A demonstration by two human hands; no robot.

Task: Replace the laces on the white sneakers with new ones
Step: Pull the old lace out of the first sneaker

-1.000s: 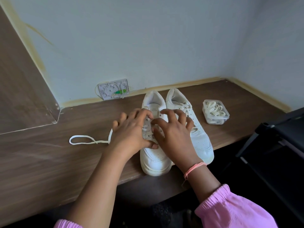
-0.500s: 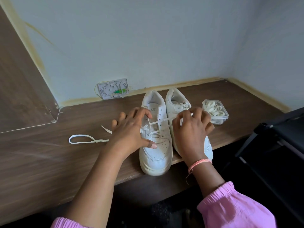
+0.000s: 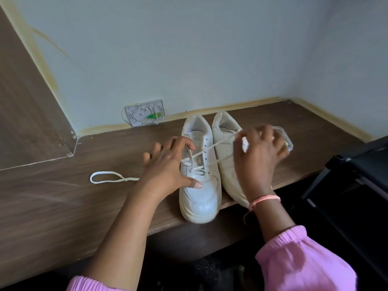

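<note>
At the wooden tabletop's (image 3: 63,206) front edge, the left hand (image 3: 168,166) steadies the left white leather sneaker (image 3: 199,177), fingers spread, while the right hand (image 3: 256,156) pinches its half-unthreaded white flat lace (image 3: 210,147); the other sneaker (image 3: 225,148) looks untouched.

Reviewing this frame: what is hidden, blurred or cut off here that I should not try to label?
- Clear box, head view: mostly hidden behind the right hand; contents not visible.
- Right hand's fingertips: motion-blurred, so its exact grip on the lace is unclear.
- Right sneaker: its toe and lacing are covered by that hand.
- Left sneaker: its tongue print is too small to read.
- Black frame: cut off by the right edge.
</note>
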